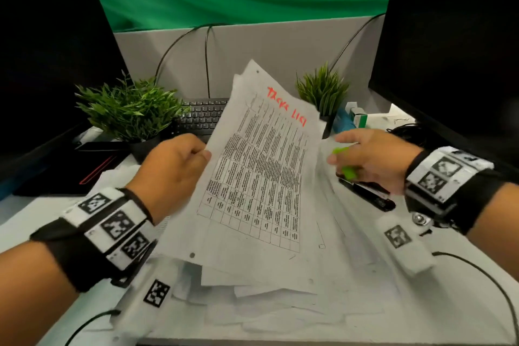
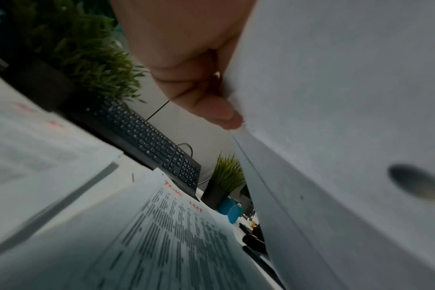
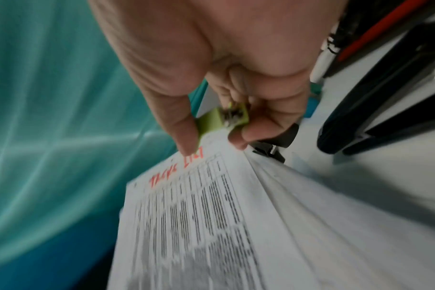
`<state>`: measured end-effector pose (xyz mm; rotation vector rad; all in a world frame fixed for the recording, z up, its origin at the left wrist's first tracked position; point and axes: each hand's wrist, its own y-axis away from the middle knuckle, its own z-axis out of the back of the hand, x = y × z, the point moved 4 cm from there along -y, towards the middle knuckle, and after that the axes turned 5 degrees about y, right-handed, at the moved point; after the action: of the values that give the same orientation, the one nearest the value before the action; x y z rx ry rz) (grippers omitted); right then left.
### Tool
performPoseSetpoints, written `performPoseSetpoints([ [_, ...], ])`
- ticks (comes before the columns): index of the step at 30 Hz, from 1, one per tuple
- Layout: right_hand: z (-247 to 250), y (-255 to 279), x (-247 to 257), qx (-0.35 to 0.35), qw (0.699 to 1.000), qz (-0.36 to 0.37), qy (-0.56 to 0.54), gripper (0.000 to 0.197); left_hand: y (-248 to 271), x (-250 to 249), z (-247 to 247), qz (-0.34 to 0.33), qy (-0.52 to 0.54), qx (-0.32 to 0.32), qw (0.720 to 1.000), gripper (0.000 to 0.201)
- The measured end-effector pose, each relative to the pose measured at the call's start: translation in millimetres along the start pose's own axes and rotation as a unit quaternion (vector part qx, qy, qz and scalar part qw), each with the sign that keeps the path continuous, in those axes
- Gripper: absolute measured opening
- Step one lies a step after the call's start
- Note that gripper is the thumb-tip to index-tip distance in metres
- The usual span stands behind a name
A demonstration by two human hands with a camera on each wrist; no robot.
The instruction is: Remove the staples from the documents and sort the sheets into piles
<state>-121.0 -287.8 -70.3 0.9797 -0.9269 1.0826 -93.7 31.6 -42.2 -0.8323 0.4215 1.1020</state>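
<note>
My left hand (image 1: 179,160) pinches the left edge of a printed document (image 1: 261,166) headed in red handwriting and holds it tilted above the desk. In the left wrist view my left hand (image 2: 211,102) shows its thumb on the blank back of those sheets (image 2: 348,117). My right hand (image 1: 362,160) sits at the document's right edge and grips a small green staple remover (image 1: 346,166). The right wrist view shows the green staple remover (image 3: 221,119) pinched between thumb and fingers just above the document's (image 3: 199,215) top corner. More loose printed sheets (image 1: 266,303) lie spread on the desk underneath.
A black stapler (image 1: 368,194) lies under my right hand. Two potted plants (image 1: 132,112) (image 1: 323,93), a black keyboard (image 1: 200,118) and small boxes (image 1: 356,116) stand behind. Dark monitors (image 1: 455,50) flank both sides, and a laptop (image 1: 70,174) rests at the left.
</note>
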Motion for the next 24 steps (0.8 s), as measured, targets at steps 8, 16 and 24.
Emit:
performPoseSetpoints([
  [8,6.7,4.4,10.6,0.07,0.983,-0.015,-0.172,0.04,32.0,27.2,-2.2,0.076,0.205,-0.022,0.976,0.021],
  [16,-4.5,0.0,25.0,0.05,0.995,0.011,-0.091,0.017,20.9,26.8,-14.3,0.166,0.318,0.084,0.93,0.042],
  [24,-6.6,-2.4,36.9,0.035,0.997,0.002,-0.071,0.019,-24.9,24.2,-17.3,0.209,0.499,0.029,0.841,0.057],
])
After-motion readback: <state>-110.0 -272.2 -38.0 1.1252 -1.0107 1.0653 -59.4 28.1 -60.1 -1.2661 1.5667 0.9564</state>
